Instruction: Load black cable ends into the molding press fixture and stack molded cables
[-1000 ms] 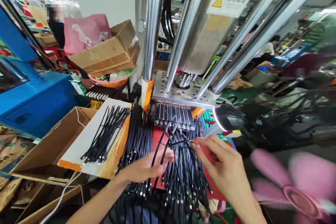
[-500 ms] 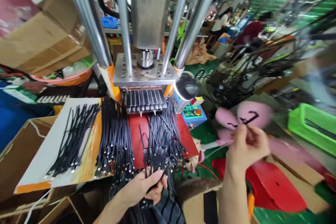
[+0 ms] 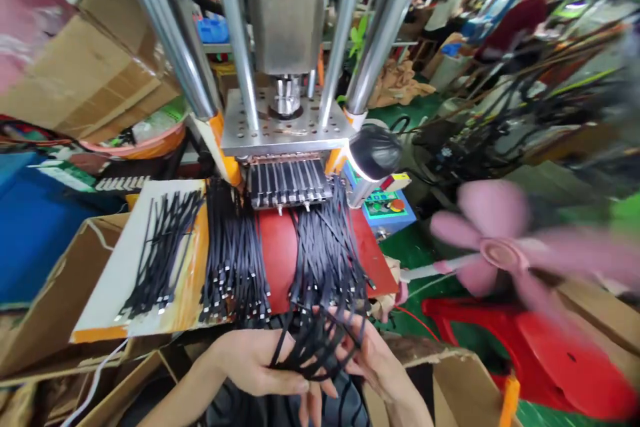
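Several flat black cables (image 3: pixel 320 347) form a curved bundle just below the table's front edge. My left hand (image 3: pixel 263 360) is closed around this bundle from the left, its thumb lying over the cables. From the other side my right hand (image 3: pixel 377 357) grips the cables' right ends with bent fingers, partly hidden behind them. Directly beyond the hands, a loose pile of black cables (image 3: pixel 327 247) with small metal plug ends covers the red board (image 3: pixel 280 247). Another pile of cables (image 3: pixel 233 260) lies left of it.
A press (image 3: pixel 287 133) with steel columns stands behind the piles, more cables clamped in its fixture (image 3: pixel 290 183). A white board (image 3: pixel 110 280) holds a third group. To the right are a control box (image 3: pixel 387 210), a pink fan (image 3: pixel 500 250) and a red stool (image 3: pixel 560 353). People sit far back.
My right hand has come from the far right, where it held a small bent black piece, back to the cables at my left hand. The view has shifted slightly.
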Motion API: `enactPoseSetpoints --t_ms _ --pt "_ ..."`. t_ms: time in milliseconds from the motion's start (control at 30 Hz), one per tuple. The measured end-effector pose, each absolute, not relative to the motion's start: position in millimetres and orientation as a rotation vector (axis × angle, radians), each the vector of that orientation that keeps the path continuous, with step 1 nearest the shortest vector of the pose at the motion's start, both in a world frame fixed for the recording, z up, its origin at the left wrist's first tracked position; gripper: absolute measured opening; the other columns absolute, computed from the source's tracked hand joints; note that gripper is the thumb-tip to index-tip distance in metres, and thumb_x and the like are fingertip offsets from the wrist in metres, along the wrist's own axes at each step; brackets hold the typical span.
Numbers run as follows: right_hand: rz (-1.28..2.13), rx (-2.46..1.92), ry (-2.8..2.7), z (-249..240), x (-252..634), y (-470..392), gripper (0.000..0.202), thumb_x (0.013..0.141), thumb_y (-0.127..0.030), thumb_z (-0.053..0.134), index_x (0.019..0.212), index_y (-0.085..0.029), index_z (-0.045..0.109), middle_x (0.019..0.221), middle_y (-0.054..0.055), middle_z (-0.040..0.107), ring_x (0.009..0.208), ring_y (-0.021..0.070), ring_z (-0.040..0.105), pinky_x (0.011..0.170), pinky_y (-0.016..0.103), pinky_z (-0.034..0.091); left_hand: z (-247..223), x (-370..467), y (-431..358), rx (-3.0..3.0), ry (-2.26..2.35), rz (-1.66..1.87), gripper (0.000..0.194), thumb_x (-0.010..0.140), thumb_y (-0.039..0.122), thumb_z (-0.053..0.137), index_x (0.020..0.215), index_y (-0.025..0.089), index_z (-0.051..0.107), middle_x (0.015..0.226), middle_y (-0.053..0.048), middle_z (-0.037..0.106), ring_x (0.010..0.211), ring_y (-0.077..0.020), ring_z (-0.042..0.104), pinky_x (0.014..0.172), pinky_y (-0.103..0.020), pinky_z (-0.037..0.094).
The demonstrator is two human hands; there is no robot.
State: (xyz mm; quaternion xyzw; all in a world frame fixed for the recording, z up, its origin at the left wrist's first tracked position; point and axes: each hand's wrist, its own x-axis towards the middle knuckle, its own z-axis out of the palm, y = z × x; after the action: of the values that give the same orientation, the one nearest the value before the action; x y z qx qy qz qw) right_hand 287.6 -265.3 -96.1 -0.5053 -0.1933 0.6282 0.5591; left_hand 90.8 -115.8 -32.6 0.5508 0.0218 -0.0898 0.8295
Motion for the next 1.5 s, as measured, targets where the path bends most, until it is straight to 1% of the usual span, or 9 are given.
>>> enactPoseSetpoints --t_ms 200,333,567,700,800,967,1100,1400,1500 --pt "1.919 -1.048 -0.524 -73.8 230.0 -156.5 0.066 0.067 -0.066 0.089 0.110 -0.019 0.072 0.077 0.001 0.062 0.059 0.0079 0.047 0.050 0.018 0.026 -41.8 42.6 -91.6 1.198 0.175 -0.149 0.059 0.092 0.070 0.053 0.084 0.016 0.075 0.059 -0.001 0.070 0.052 -0.0196 0.071 0.060 -0.031 0.056" --pt "1.917 -1.119 -0.838 -69.4 196.8 -85.0 0.059 0.069 -0.063 0.089 0.101 -0.018 0.068 0.074 -0.003 0.058 0.058 0.0076 0.046 0.049 0.018 0.026 -53.4 -1.1 -91.3 1.088 0.450 0.172 0.045 0.094 0.056 0.058 0.094 0.013 0.071 0.059 0.003 0.068 0.046 -0.0139 0.066 0.058 -0.026 0.051" --pt "1.646 -1.125 -1.421 -57.2 110.9 51.2 0.061 0.071 -0.074 0.076 0.095 -0.020 0.065 0.069 -0.005 0.050 0.056 0.0083 0.037 0.049 0.021 0.024 -71.4 -69.8 -92.7 0.945 1.075 1.029 0.041 0.094 0.042 0.066 0.124 0.015 0.063 0.111 -0.006 0.075 0.088 -0.0203 0.077 0.078 -0.033 0.062" --pt "1.419 -1.356 -1.569 -58.4 109.7 78.5 0.043 0.078 -0.061 0.076 0.080 -0.021 0.059 0.063 -0.005 0.048 0.057 0.0121 0.044 0.054 0.025 0.030 -94.8 -84.5 -96.9 0.878 1.343 1.318 0.075 0.086 0.054 0.075 0.147 0.021 0.047 0.154 -0.015 0.051 0.113 -0.0261 0.072 0.095 -0.039 0.063" --pt "1.204 -1.539 -1.638 -77.1 154.5 28.7 0.033 0.075 -0.044 0.079 0.080 -0.024 0.054 0.062 -0.003 0.051 0.063 0.0185 0.054 0.061 0.029 0.033 -102.0 -85.7 -113.4 0.948 1.504 1.322 0.081 0.091 0.057 0.069 0.156 0.026 0.034 0.165 -0.016 0.035 0.119 -0.0253 0.069 0.098 -0.039 0.062" --pt "0.589 -1.821 -1.997 -131.5 212.8 -102.0 0.019 0.096 -0.043 0.047 0.092 -0.024 0.049 0.071 0.006 0.065 0.061 0.0279 0.067 0.057 0.033 0.037 -83.5 -72.7 -131.1 1.261 1.854 1.120 0.052 0.098 0.049 0.061 0.142 0.023 0.050 0.124 -0.009 0.064 0.077 -0.0140 0.065 0.068 -0.028 0.058" --pt "0.542 -1.895 -1.985 -145.8 204.4 -128.9 0.020 0.101 -0.032 0.038 0.086 -0.025 0.049 0.075 0.008 0.069 0.067 0.0277 0.071 0.058 0.032 0.039 -65.2 -43.8 -118.4 1.407 1.514 0.842 0.033 0.102 0.044 0.054 0.117 0.019 0.068 0.092 -0.004 0.070 0.076 -0.0150 0.064 0.069 -0.025 0.053" --pt "1.410 -1.492 -1.795 -81.4 223.5 -163.0 0.034 0.100 -0.044 0.053 0.075 -0.022 0.057 0.067 -0.001 0.061 0.060 0.0145 0.054 0.055 0.024 0.037 -81.0 34.4 -106.6 0.992 0.962 0.472 0.054 0.094 0.062 0.061 0.111 0.011 0.069 0.079 0.000 0.063 0.045 -0.0040 0.048 0.039 -0.015 0.033" --pt "1.120 -1.907 -1.803 -79.8 245.4 -167.7 0.028 0.098 -0.047 0.059 0.091 -0.020 0.066 0.072 0.000 0.064 0.061 0.0171 0.058 0.056 0.026 0.037 -85.8 53.4 -107.7 0.946 0.921 0.500 0.059 0.091 0.068 0.061 0.091 0.010 0.070 0.074 0.000 0.060 0.045 -0.0037 0.048 0.039 -0.014 0.034"
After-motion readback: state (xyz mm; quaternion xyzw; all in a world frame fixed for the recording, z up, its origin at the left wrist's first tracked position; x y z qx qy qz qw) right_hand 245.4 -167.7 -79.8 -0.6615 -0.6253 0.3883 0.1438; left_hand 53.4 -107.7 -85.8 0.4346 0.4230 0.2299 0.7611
